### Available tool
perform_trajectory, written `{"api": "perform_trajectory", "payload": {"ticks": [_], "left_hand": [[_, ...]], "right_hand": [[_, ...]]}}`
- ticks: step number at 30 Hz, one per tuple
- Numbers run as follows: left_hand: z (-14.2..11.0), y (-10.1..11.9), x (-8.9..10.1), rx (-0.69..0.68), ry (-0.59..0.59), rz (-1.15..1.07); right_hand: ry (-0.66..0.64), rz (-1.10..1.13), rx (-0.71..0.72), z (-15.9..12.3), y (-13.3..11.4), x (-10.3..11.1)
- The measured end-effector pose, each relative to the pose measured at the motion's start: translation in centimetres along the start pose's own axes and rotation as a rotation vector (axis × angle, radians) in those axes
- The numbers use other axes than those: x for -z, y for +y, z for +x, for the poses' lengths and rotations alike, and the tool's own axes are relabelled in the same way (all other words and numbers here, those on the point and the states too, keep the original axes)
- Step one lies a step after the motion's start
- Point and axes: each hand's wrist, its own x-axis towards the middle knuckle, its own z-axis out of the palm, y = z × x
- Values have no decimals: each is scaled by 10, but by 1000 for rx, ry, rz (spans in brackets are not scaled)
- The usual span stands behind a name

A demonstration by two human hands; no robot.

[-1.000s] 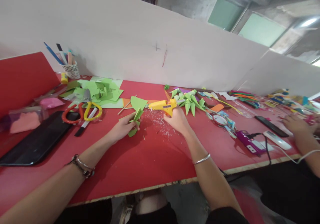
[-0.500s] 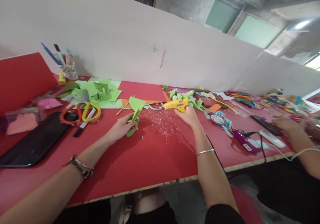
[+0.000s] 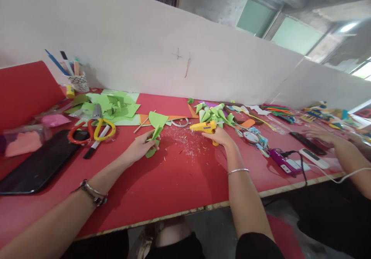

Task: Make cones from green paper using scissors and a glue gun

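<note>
Presently the left hand (image 3: 141, 148) pinches a folded green paper piece (image 3: 154, 136) between thumb and fingertips; the paper sticks up and forward past the fingers, its lower tip touching the red table (image 3: 174, 181). Right hand (image 3: 222, 136) is closed over the grip of a yellow glue gun (image 3: 203, 127), fingers wrapped together; the gun's body lies level just above the tabletop, nozzle pointing left toward the paper but well apart from it.

Paper: matte, light green, creased into pointed leaf shapes. Gun: smooth plastic, yellow with an orange trigger part below. Table surface: flat red board with a pale raw edge, dusted with thin whitish glue strings and scraps (image 3: 185, 143) between the two hands. Behind the gun, a cluster of green paper cones (image 3: 213, 114). Far left: scissors (image 3: 92, 129) with red and yellow loop handles, a black marker (image 3: 95, 145) beside them, a dark tray (image 3: 40, 164), a patterned cup of pens (image 3: 77, 82). A metal bangle rings the right wrist; a beaded band rings the left.

Since half a second ago: gun lowered and turned flatter, right hand slightly nearer the table; left hand and paper unchanged. Another person's arm (image 3: 348, 154) stays at far right.
</note>
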Motion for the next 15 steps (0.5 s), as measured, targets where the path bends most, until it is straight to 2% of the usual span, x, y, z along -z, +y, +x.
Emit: {"api": "perform_trajectory", "payload": {"ticks": [2, 4, 7, 11, 15], "left_hand": [[1, -3, 1, -3, -8, -1], [2, -5, 2, -3, -18, -17], [2, -7, 2, 17, -36, -124], [0, -4, 2, 90, -11, -402], [-2, 2, 2, 175, 5, -559]], "right_hand": [[4, 48, 13, -1, -2, 1], [73, 104, 51, -1, -3, 2], [255, 93, 161, 1, -5, 2], [501, 28, 307, 1, -11, 8], [754, -17, 378, -4, -19, 16]]}}
